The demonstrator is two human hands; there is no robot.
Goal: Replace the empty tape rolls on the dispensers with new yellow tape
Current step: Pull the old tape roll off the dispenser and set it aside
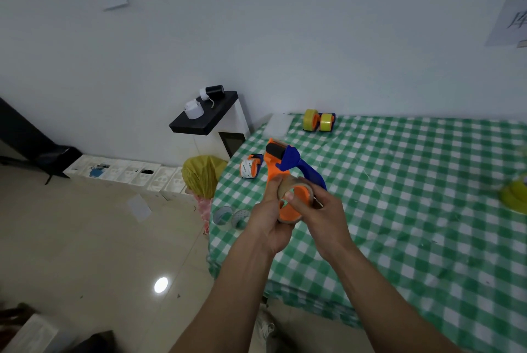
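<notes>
Closely, left hand and right hand clasp dispenser.

Mid table lies open; a dispenser and two cores crowd its left edge, yellow rolls its right.

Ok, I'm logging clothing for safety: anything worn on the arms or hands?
No. The left hand and right hand are bare, no gloves; no rings show on the fingers, no watch or band, and both forearms are sleeveless.

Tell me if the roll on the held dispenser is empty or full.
Empty: only a bare brown cardboard core rings the orange hub; no tape shows on it.
</notes>
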